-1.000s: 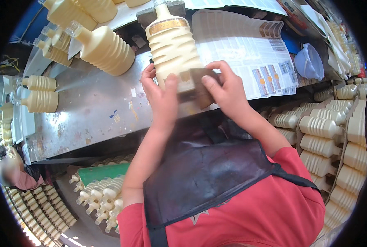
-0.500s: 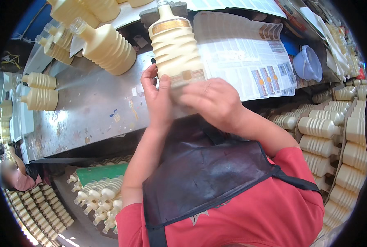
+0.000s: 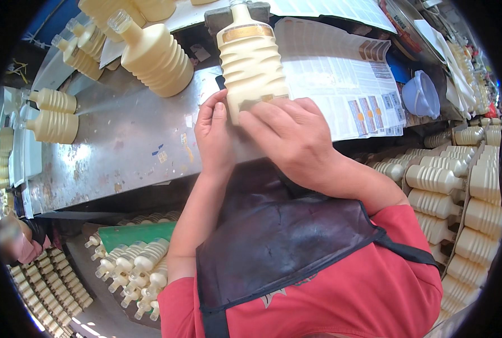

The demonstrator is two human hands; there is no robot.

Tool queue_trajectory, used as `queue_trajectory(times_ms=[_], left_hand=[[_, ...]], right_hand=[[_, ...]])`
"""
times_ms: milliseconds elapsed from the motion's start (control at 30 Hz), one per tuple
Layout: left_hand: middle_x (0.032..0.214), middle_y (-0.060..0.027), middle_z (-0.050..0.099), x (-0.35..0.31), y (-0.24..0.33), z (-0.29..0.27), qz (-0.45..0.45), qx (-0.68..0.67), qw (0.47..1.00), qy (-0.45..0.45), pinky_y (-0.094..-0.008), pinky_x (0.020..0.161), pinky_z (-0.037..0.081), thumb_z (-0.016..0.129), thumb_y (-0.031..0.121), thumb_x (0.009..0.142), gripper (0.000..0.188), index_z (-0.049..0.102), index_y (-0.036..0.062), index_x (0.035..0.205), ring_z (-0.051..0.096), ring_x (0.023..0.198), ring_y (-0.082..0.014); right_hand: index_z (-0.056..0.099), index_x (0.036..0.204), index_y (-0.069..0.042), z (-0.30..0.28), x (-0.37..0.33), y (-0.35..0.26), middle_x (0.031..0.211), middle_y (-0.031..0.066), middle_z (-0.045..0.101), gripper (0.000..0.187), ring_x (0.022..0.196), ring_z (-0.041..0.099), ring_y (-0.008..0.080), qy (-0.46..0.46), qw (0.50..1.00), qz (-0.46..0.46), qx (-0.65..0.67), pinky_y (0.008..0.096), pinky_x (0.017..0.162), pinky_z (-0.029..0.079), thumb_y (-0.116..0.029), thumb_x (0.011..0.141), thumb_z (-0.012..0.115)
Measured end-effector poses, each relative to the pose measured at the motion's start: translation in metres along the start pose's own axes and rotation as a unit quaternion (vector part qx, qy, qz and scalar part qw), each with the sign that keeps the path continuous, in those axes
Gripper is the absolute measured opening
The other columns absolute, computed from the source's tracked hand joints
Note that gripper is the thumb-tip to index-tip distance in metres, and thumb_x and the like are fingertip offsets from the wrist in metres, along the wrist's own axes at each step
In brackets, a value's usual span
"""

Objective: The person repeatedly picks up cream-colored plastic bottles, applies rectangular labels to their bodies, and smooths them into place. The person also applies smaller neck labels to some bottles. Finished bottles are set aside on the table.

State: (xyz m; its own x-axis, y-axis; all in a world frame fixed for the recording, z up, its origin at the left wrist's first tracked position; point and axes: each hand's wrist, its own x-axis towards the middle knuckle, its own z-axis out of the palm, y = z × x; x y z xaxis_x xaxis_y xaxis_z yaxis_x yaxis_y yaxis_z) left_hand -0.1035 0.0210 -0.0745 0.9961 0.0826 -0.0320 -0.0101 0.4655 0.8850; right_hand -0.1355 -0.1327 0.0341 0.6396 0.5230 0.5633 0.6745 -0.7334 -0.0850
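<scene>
A cream ribbed bottle lies neck-away in front of me, with a gold band at its shoulder and its neck on a grey block. My left hand steadies the lower left edge of the bottle, fingers bent around its side and thumb near its base. Across the bottle's lower end is my right hand, its fingers pressed together over the label area. Something small and dark shows at those fingertips; its kind is hidden. To the right lies a sheet of labels, with several printed labels left on its backing.
Upright cream bottles stand on the metal table to the left. A pale blue bucket sits at the right. Bottles are stacked in rows at the right and beside a green board below. Another person is at far left.
My right hand, blurred before, has shifted slightly and now covers most of the label at the bottle's lower end. My left hand keeps its place on the bottle; the view has shifted slightly.
</scene>
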Motion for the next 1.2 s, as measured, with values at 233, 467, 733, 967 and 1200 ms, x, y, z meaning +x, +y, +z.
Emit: queue_trajectory(times_ms=[233,467,733,967,1200], left_hand=[[0.117,-0.0102,0.066,0.0,-0.002,-0.01,-0.005,-0.033,0.999,-0.02,-0.0355,0.106,0.044,0.045,0.018,0.11,0.034,0.059,-0.0018,0.134,0.058,0.115,-0.0188],[0.131,-0.0122,0.055,-0.012,-0.003,-0.004,0.091,0.193,0.977,-0.021,-0.0414,0.115,0.032,0.06,0.032,0.101,0.055,0.051,-0.0021,0.143,0.047,0.128,-0.0248],[0.143,-0.0253,0.046,-0.001,-0.014,0.021,0.128,0.33,0.935,0.004,-0.0469,0.117,0.029,0.057,0.035,0.099,0.065,0.041,-0.0063,0.148,0.04,0.136,-0.0366],[0.142,-0.0241,0.046,-0.001,-0.02,0.017,0.113,0.25,0.961,0.017,-0.0462,0.116,0.031,0.05,0.033,0.104,0.061,0.04,-0.0077,0.148,0.042,0.135,-0.0355],[0.141,-0.0253,0.047,-0.005,-0.006,0.029,0.118,0.371,0.921,0.015,-0.0473,0.117,0.03,0.062,0.036,0.097,0.07,0.041,-0.009,0.146,0.043,0.133,-0.0377]], right_hand=[[0.067,0.105,-0.005,0.02,-0.005,-0.023,0.093,0.0077,0.065,0.029,0.087,0.066,0.0225,-0.194,0.98,-0.046,0.01,0.0335,0.076,0.049,-0.011,0.076,0.064],[0.067,0.112,-0.005,0.007,-0.012,0.016,0.079,0.0143,0.072,0.024,0.067,0.072,0.0255,0.02,0.953,0.277,0.118,0.0375,0.061,0.055,-0.013,0.09,0.073],[0.058,0.114,-0.006,0.005,-0.041,0.03,0.075,0.0201,0.069,0.03,0.07,0.07,0.0348,-0.036,0.851,0.458,0.254,0.0437,0.066,0.054,-0.024,0.092,0.067],[0.058,0.117,-0.006,0.005,-0.058,0.053,0.075,0.0193,0.068,0.032,0.067,0.069,0.0314,-0.016,0.759,0.544,0.358,0.0416,0.065,0.054,-0.024,0.093,0.065],[0.057,0.12,-0.009,0.012,-0.056,0.039,0.077,0.0231,0.068,0.032,0.079,0.068,0.0464,-0.016,0.832,0.464,0.304,0.0507,0.071,0.052,-0.027,0.095,0.063]])
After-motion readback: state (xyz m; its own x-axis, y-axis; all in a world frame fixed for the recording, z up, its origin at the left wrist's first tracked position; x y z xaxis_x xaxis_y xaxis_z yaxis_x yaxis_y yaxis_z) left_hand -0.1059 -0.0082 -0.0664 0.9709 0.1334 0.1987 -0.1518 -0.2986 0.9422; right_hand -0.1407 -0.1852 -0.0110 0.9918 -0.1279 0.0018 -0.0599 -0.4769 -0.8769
